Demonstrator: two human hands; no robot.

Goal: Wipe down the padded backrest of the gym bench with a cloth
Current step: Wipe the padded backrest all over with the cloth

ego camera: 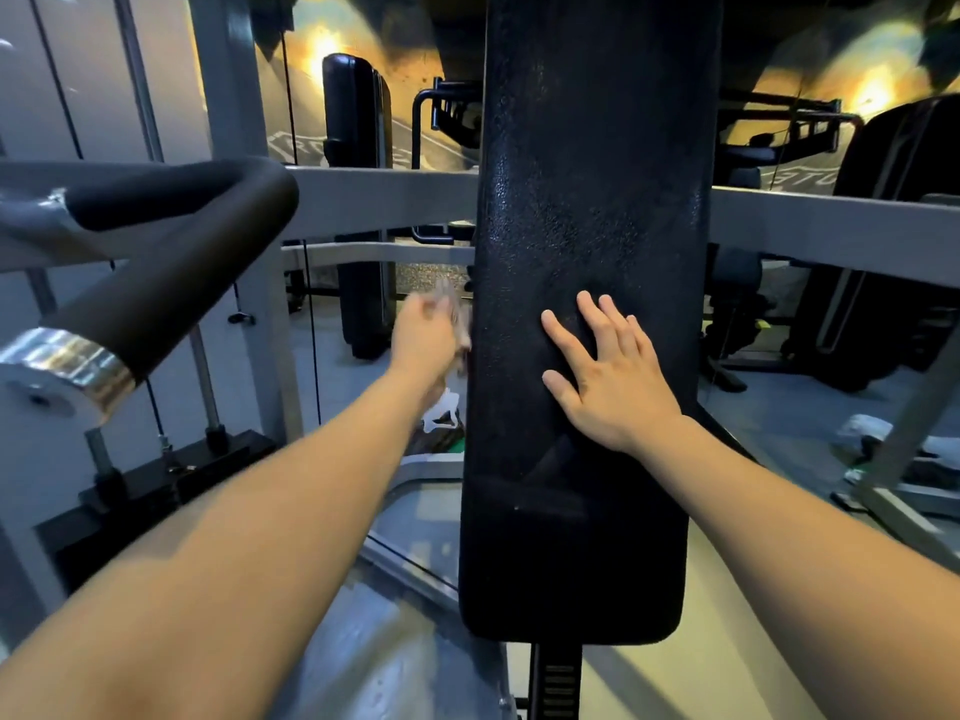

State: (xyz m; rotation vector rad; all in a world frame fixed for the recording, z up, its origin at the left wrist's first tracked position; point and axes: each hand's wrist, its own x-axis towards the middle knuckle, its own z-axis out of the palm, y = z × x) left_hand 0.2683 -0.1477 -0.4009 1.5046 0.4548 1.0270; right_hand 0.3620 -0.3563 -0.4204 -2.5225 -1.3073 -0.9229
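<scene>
In a dim gym of grey frames [384,200], the padded backrest [597,200] stands mid-scene, long axis near to far; the right hand [608,376] lies flat and open on it, while the blurred left hand [423,340] grips the cloth [457,314] at its left edge, pad just rightward

White lettering [804,178] on far wall [358,28], cut off, blurred, not legible
</scene>
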